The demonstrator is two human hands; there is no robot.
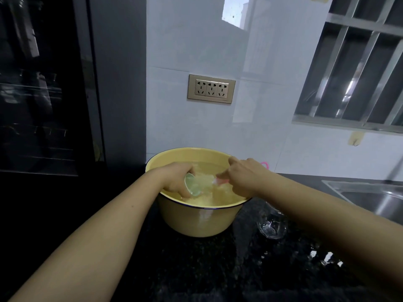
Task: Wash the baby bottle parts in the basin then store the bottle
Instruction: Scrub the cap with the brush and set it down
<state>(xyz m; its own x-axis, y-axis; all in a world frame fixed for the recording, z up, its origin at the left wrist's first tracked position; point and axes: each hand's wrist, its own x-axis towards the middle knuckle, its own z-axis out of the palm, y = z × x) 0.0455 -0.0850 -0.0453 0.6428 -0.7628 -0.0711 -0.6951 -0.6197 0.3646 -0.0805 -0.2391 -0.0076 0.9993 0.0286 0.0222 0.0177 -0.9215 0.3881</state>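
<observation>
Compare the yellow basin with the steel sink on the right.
The basin is yellow and round; the sink is grey steel with straight edges. The basin stands on the black counter; the sink is sunk into it. The basin holds water; the sink, only partly in view, shows none. Both are open-topped.

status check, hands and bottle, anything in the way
Left hand grips the bottle, tilted in the water-filled basin. Right hand pinches a pink piece beside it. Clear piece on the counter by the basin, nothing blocking.
</observation>
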